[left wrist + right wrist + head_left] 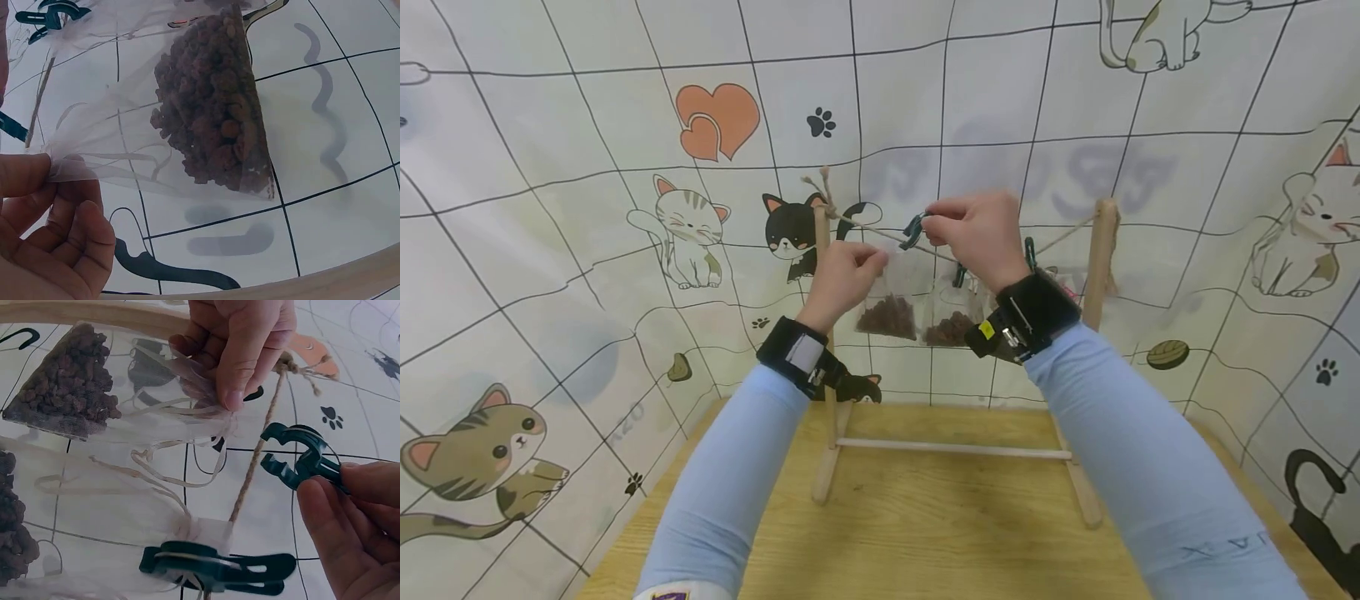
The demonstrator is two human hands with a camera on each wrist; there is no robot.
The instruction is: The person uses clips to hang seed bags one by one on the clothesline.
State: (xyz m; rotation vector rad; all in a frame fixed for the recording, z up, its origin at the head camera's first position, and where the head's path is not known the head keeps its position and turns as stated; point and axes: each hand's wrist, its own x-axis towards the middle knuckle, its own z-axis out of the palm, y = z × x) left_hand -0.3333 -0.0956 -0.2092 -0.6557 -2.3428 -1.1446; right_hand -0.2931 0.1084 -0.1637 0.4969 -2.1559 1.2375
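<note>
My left hand [848, 279] pinches the gathered top of a sheer drawstring bag [212, 112] between thumb and forefinger. Dark reddish-brown granules fill the bag's lower end, and it hangs by the twine [250, 481]. In my right hand [981, 233] the thumb and fingers squeeze the handles of a dark green plastic clip [300, 453]. Its jaws stand apart beside the twine, with nothing between them. Another green clip [212, 565] grips a neighbouring bag [951, 321] on the twine, and its loose ribbon shows in the right wrist view.
The twine runs between two wooden posts; the left post [823, 242] and right post [1101, 258] stand on feet joined by a crossbar [955, 448]. One more clip [1030, 252] sits farther right on the line. Behind the wooden table [940, 533] hangs a cat-print cloth [587, 108].
</note>
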